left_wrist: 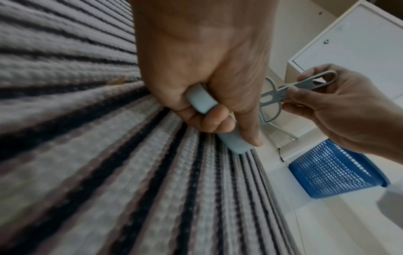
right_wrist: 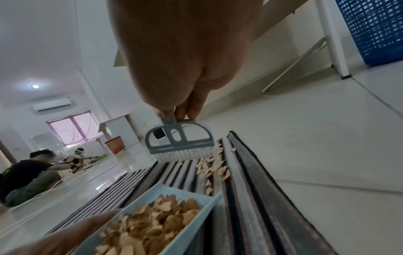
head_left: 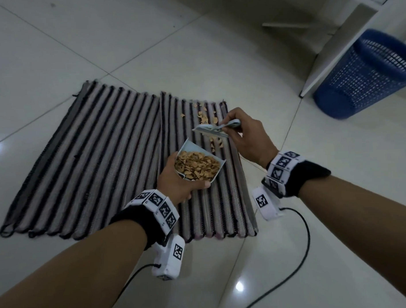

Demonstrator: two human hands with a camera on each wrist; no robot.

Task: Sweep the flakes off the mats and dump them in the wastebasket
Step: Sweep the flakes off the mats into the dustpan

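**Presently: Flakes Partly Gathered, Both Hands Engaged**

Notably, two striped mats lay side by side on the tiled floor (head_left: 56,55), the left mat (head_left: 87,162) and the right mat (head_left: 224,210) touching along their inner edges; the left hand (head_left: 180,180) was curled round the handle of a pale blue dustpan (head_left: 190,146), fingers wrapped about it as the left wrist view confirmed; the pan sat over the right mat near that mat's inner edge and held a heap of gathered flakes (head_left: 196,166); the right hand (head_left: 245,131) pinched the slotted handle of a small grey-blue brush (head_left: 211,129) between fingertips and thumb; in the right wrist view the white bristles (right_wrist: 183,154) stood at the mat's surface; loose flakes (head_left: 204,117) remained on the right mat, scattered from its far edge toward the pan's open mouth, most of them beside the brush; the blue mesh wastebasket (head_left: 365,79) stood on the floor well apart from the mats, beyond the right mat's far right corner, just beside a white furniture panel (head_left: 338,45); cables (head_left: 301,242) trailed from the wrist units across the floor.
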